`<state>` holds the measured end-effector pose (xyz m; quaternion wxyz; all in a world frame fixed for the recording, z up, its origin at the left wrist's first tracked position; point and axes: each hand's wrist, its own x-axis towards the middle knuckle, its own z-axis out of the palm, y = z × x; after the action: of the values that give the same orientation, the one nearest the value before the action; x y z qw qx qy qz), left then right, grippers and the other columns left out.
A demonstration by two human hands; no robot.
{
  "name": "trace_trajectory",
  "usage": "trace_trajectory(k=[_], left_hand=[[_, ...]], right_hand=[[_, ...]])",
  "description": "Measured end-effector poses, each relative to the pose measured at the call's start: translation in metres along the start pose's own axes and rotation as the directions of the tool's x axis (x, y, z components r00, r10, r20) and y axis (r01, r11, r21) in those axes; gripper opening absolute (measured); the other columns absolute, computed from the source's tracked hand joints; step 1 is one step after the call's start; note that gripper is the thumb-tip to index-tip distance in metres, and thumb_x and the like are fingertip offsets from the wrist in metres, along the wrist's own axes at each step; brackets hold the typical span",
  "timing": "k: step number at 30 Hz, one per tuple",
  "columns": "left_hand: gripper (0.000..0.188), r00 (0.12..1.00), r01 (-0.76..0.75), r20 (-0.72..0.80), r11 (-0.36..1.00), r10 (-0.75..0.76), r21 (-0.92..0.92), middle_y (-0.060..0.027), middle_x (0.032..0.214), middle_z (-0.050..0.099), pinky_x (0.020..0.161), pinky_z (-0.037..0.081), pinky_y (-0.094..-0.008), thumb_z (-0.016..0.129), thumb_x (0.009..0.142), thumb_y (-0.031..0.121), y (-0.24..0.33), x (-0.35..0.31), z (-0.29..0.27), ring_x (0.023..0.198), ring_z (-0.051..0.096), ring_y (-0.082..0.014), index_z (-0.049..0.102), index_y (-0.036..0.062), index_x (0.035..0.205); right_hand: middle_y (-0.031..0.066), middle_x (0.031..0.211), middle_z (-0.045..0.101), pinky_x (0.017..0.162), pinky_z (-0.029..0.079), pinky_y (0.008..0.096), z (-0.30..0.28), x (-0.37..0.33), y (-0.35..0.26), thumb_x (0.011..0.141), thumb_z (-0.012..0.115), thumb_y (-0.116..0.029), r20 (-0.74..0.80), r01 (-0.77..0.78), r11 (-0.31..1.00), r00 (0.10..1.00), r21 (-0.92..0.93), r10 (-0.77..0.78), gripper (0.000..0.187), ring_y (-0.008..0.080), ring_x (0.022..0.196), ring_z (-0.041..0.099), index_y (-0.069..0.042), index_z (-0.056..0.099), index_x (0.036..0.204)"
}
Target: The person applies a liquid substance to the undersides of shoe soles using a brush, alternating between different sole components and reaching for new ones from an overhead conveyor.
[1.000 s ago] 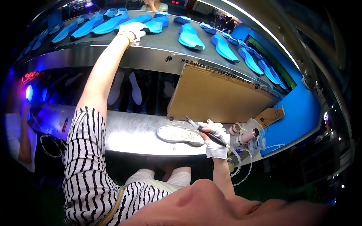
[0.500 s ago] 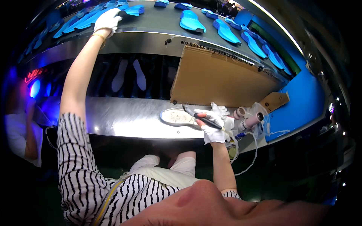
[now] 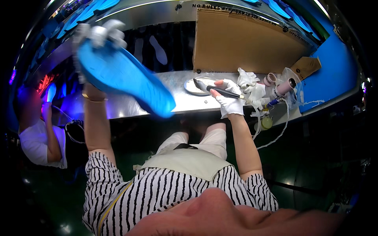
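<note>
A blue shoe sole [image 3: 122, 74] hangs tilted over the left part of the bench, its narrower end pointing down to the right. My left hand [image 3: 103, 36], in a white glove and blurred by motion, is closed on the sole's upper end. In a white glove with bare fingertips, my right hand [image 3: 229, 100] holds a black-handled brush [image 3: 225, 93] crosswise. The brush's dark tip lies over an oval, white, sole-shaped piece [image 3: 190, 86] with a pale blue edge, on the metal bench. My right fingers partly hide that piece.
A large cardboard sheet [image 3: 248, 43] leans behind the bench. White gloves [image 3: 254, 88], pink thread spools [image 3: 286, 85] and a plastic bag crowd its right end. Blue soles [image 3: 88, 13] lie on the upper conveyor. Another person [image 3: 43, 137] works at the left.
My left hand has taken a blue sole off the conveyor and brought it nearer, over the bench. My right hand still holds the brush. The view has shifted.
</note>
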<state>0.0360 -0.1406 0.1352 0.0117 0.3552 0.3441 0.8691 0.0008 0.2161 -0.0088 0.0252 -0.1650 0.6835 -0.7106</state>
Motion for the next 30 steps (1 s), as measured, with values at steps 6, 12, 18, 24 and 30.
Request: trace_trajectory(k=[6, 12, 18, 24, 30], left_hand=[[0.084, 0.714, 0.15, -0.554, 0.867, -0.428, -0.476, -0.0269, 0.124, 0.049, 0.099, 0.038, -0.056, 0.038, 0.078, 0.075, -0.142, -0.093, 0.019, 0.12, 0.045, -0.0403, 0.049, 0.0092, 0.128], [0.095, 0.775, 0.256, -0.392, 0.814, -0.496, -0.522, -0.0259, 0.127, 0.046, 0.096, 0.041, -0.0551, 0.033, 0.075, 0.081, -0.174, -0.108, 0.043, 0.119, 0.045, -0.0429, 0.032, 0.0093, 0.138], [0.087, 0.656, 0.06, -0.705, 0.95, -0.269, -0.307, -0.0151, 0.122, 0.053, 0.092, 0.049, -0.0426, 0.037, 0.076, 0.078, -0.205, -0.086, 0.061, 0.108, 0.056, -0.0309, 0.038, 0.0122, 0.133], [0.075, 0.659, 0.088, -0.727, 0.979, -0.194, -0.183, -0.0096, 0.133, 0.045, 0.104, 0.037, -0.0385, 0.035, 0.086, 0.067, -0.239, -0.09, 0.045, 0.12, 0.046, -0.025, 0.035, 0.0132, 0.137], [0.074, 0.666, 0.068, -0.693, 0.948, -0.276, -0.312, -0.0097, 0.128, 0.048, 0.098, 0.044, -0.0382, 0.044, 0.082, 0.067, -0.22, -0.096, 0.045, 0.114, 0.051, -0.0237, 0.037, 0.0158, 0.135]], right_hand=[[0.0045, 0.082, 0.061, 0.065, 0.049, 0.0228, 0.019, -0.015, -0.01, 0.075, 0.068, 0.004, 0.012, -0.048, 0.991, 0.999, 0.121, 0.047, 0.026, 0.0101, 0.071, 0.059, -0.004, 0.057, 0.097], [0.0054, 0.085, 0.062, 0.067, 0.048, 0.0212, 0.033, -0.022, -0.022, 0.076, 0.067, 0.005, 0.069, 0.015, 0.977, 0.997, 0.211, -0.03, 0.021, 0.0093, 0.074, 0.059, -0.003, 0.057, 0.093], [0.0038, 0.077, 0.06, 0.062, 0.048, 0.0201, 0.065, 0.0, -0.031, 0.076, 0.067, 0.003, -0.006, 0.248, 0.965, 0.969, 0.089, -0.249, 0.018, 0.0071, 0.067, 0.057, -0.003, 0.056, 0.088], [0.0041, 0.083, 0.062, 0.068, 0.048, 0.0214, 0.08, -0.008, -0.021, 0.076, 0.067, 0.005, 0.048, 0.357, 0.933, 0.934, -0.034, -0.355, 0.021, 0.009, 0.075, 0.06, -0.004, 0.056, 0.089], [0.0046, 0.086, 0.06, 0.071, 0.048, 0.0224, 0.071, -0.017, -0.036, 0.074, 0.068, 0.006, 0.103, 0.136, 0.99, 0.985, 0.039, -0.139, 0.035, 0.0088, 0.076, 0.059, -0.004, 0.05, 0.103]])
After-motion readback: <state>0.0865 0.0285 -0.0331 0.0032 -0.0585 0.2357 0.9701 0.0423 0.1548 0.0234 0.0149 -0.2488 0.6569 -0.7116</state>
